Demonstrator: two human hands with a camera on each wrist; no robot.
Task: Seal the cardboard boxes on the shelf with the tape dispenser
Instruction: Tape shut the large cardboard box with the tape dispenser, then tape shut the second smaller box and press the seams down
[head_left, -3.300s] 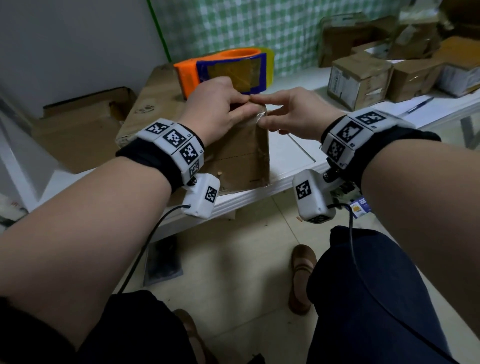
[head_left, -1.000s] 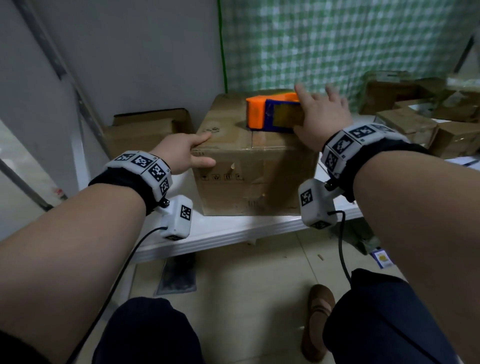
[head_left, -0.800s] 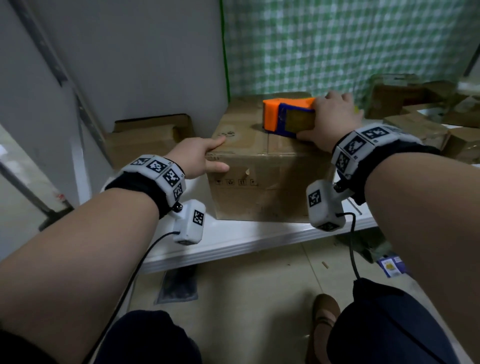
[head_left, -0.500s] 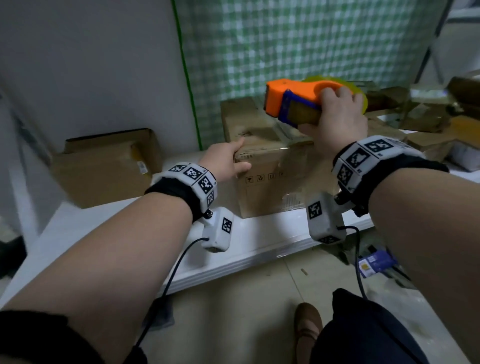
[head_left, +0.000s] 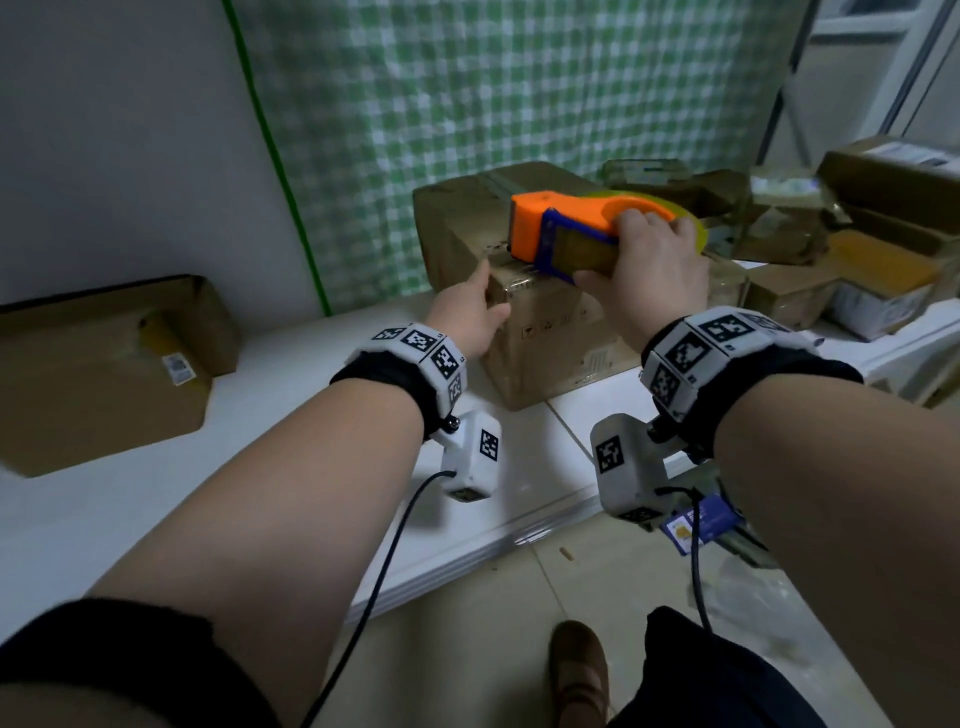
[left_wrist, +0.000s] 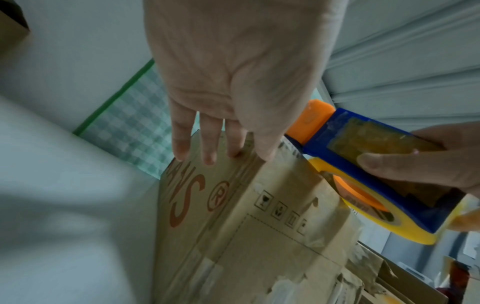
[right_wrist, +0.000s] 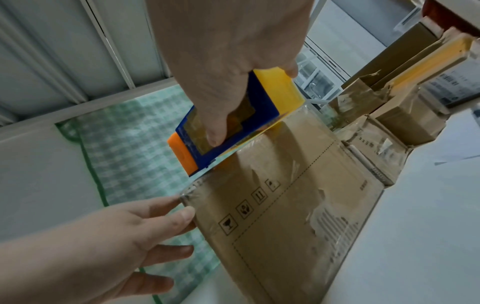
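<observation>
1. Our right hand (head_left: 649, 275) grips the orange-and-blue tape dispenser (head_left: 571, 234), just right of frame centre, its nose at the cardboard box (head_left: 545, 332) top edge.
2. Our left hand (head_left: 467, 317), fingers straight, presses the box's near-left corner.
3. The box sits mid-frame on the white shelf (head_left: 260, 467).

An orange, blue and yellow plastic tape dispenser (head_left: 582, 234) is showing against a brown cardboard box (head_left: 545, 332); at twelve o'clock a green-and-white checked cloth backdrop (head_left: 493, 104) is hanging.
</observation>
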